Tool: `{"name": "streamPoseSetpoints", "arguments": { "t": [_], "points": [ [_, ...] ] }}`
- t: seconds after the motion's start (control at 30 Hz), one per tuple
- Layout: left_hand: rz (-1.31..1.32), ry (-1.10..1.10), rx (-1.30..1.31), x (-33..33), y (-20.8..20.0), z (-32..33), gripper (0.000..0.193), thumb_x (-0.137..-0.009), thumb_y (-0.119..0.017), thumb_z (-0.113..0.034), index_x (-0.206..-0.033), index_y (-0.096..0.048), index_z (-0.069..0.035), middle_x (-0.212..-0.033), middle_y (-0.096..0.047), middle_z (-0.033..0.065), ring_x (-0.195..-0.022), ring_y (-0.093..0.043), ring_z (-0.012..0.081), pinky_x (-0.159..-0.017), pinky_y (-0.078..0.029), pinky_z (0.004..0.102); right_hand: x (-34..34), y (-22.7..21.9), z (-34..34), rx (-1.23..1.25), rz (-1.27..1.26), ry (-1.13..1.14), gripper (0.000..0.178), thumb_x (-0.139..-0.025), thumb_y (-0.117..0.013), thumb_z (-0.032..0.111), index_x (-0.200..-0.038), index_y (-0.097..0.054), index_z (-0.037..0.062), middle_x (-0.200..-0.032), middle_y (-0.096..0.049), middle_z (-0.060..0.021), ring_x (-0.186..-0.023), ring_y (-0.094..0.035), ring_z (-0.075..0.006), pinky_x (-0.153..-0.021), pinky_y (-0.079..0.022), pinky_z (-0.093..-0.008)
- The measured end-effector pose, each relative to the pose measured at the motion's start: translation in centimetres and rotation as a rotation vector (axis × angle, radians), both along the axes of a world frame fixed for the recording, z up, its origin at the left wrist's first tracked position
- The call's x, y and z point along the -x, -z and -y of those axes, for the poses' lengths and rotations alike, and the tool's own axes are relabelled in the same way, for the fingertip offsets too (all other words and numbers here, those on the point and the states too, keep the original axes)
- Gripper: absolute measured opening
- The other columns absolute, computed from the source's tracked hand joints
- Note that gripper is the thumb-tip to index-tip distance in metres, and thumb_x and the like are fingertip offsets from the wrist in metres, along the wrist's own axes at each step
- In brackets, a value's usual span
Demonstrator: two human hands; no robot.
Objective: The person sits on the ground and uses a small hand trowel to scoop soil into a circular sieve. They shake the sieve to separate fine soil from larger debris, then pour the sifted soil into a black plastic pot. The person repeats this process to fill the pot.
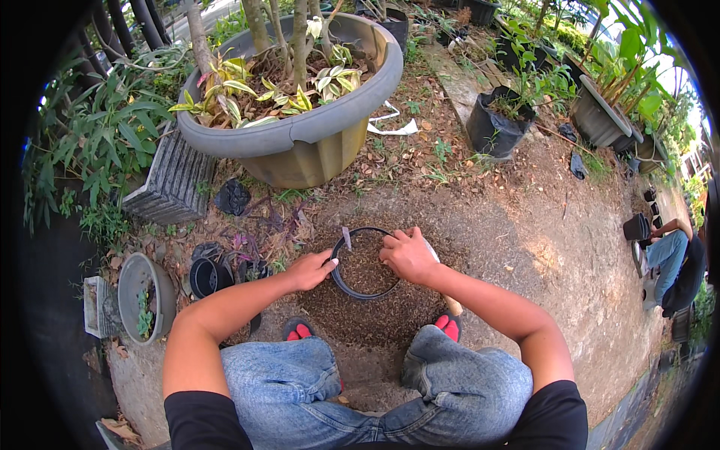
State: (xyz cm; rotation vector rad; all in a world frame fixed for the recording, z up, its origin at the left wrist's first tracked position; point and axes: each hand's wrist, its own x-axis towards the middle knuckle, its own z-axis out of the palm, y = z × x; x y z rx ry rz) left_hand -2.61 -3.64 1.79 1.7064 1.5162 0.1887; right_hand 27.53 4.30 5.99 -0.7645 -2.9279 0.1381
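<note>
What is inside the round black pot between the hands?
Loose brown soil-like material shows in the pot; anything beneath is covered, and the right fingers hide some.

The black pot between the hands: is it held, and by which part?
The left hand holds the black pot by its rim's left side; the right hand is at the right side, its grip unclear.
</note>
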Motion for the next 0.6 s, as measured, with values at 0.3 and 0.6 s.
{"name": "streamPoseSetpoints", "arguments": {
  "t": [0.3, 0.6],
  "points": [
    [0.004, 0.0, 0.018, 0.3, 0.0, 0.1, 0.038, -0.107, -0.043, -0.045, -0.127, -0.053, -0.014, -0.086, -0.071, 0.0132, -0.089, -0.069, 0.038, -0.082, -0.051, 0.0512, -3.4, -4.4, -2.3, 0.516, -0.026, 0.166, 0.01, -0.089, -0.067, 0.02, -0.098, -0.069, 0.0154, -0.101, -0.063, -0.0046, -0.105, -0.063, -0.0285, -0.091, -0.044, -0.0525],
    [0.011, -0.019, -0.009, -0.2, -0.8, 0.3, 0.032, -0.107, -0.045, -0.038, -0.118, -0.056, -0.01, -0.085, -0.07, 0.0114, -0.084, -0.07, 0.032, -0.078, -0.051, 0.0461, -4.3, -3.0, -2.0, 0.364, 0.037, 0.335, 0.012, -0.082, -0.071, 0.022, -0.092, -0.077, 0.0195, -0.1, -0.068, -0.0058, -0.105, -0.066, -0.0309, -0.089, -0.049, -0.0557]
  ]
}}
